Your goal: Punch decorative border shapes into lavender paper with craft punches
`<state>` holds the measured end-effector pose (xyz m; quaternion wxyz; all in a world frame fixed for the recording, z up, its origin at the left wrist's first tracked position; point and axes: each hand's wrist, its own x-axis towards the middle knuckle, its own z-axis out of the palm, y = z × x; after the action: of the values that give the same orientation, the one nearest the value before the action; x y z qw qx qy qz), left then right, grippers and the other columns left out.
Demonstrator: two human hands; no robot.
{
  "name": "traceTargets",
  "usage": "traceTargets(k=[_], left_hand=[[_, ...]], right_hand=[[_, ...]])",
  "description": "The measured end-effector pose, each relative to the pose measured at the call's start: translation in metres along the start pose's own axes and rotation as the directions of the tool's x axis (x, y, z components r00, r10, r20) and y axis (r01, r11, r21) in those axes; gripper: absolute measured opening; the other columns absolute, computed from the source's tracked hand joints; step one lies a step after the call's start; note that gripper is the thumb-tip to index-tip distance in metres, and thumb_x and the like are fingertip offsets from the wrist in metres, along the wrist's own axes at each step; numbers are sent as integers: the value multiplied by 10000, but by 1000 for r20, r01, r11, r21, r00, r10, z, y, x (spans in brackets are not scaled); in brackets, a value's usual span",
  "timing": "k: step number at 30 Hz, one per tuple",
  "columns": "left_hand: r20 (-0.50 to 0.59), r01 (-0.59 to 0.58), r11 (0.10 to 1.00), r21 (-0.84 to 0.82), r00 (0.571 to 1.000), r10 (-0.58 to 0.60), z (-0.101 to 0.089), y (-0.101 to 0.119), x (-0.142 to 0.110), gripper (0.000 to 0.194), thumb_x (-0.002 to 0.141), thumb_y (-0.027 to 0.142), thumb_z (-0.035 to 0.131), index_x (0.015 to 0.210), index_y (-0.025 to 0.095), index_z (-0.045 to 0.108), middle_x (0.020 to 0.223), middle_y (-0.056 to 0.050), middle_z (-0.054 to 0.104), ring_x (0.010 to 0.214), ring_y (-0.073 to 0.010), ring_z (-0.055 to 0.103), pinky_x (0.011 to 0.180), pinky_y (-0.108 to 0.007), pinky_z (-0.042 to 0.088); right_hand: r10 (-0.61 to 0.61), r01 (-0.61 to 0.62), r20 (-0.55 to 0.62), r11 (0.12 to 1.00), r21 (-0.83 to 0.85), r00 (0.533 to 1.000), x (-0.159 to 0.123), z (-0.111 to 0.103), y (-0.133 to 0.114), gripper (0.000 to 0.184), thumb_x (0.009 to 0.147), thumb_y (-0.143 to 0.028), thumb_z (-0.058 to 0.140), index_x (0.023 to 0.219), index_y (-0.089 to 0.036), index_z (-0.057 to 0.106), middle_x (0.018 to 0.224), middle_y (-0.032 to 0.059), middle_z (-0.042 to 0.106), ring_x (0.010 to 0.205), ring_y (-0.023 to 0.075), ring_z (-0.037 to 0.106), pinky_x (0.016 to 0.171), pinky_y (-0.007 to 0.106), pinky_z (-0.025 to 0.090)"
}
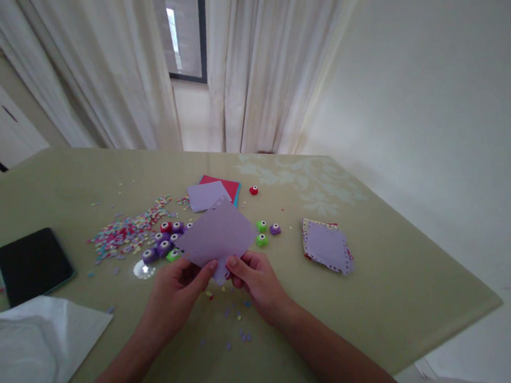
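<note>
Between both hands a light purple sheet of paper (221,230) is held tilted above the table, one corner toward me and small notches along its far edge. My left hand (175,294) is closed, pinching the paper near its lower corner. The fingers of my right hand (261,283) pinch the same corner from the other side. A small dark red bit shows by the right thumb; its kind is unclear. Just beyond the paper lie several purple, green and red eye-shaped pieces (164,248). Two green ones and a purple one (275,229) sit to its right.
A stack of punched-edge purple paper (327,246) lies at right. Behind are purple and red sheets (206,196) and a red eye piece (254,190). Colored paper bits (127,233) are heaped at left, near a black tablet (33,264) and a white sheet (42,359).
</note>
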<state>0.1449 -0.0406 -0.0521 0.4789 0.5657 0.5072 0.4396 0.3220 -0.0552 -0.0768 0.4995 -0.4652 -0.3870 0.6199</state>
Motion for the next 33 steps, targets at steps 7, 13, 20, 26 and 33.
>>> traceTargets(k=[7,13,20,26,33], left_hand=[[2,-2,999,32,1000,2,-1,1,0,338,765,507,801,602,228,699,496,34,635,455,-156,566,442,-237,400],[-2,-10,1000,13,1000,11,0,1,1,317,768,488,797,608,231,701,500,38,630,462,-153,568,446,-235,412],[6,2,1000,-23,1000,-2,1,0,1,282,757,465,804,627,231,714,512,40,637,473,-154,577,453,-229,420],[3,2,1000,7,1000,-2,1,-6,1,301,768,484,811,648,219,730,531,32,649,492,-159,587,466,-233,429],[13,8,1000,-1,1000,-8,2,-3,1,292,773,474,800,639,224,731,519,30,647,476,-161,585,453,-237,429]], right_hand=[[-5,5,-2,1000,-14,1000,0,-1,-2,585,719,-738,870,701,-178,702,582,-34,549,545,107,375,566,286,260],[-10,10,-2,1000,-29,1000,0,0,-3,600,718,-759,858,699,-183,693,589,-31,554,542,107,371,562,287,264],[-12,12,-3,1000,-3,1000,0,-1,0,599,734,-751,858,728,-174,697,619,-28,559,554,104,364,561,288,249],[-13,14,-21,999,47,1000,2,1,2,564,729,-703,889,729,-177,687,612,-45,532,544,96,331,546,288,214],[8,-3,-66,997,82,998,2,5,1,563,669,-678,935,725,-167,705,605,-36,561,540,92,343,545,280,213]])
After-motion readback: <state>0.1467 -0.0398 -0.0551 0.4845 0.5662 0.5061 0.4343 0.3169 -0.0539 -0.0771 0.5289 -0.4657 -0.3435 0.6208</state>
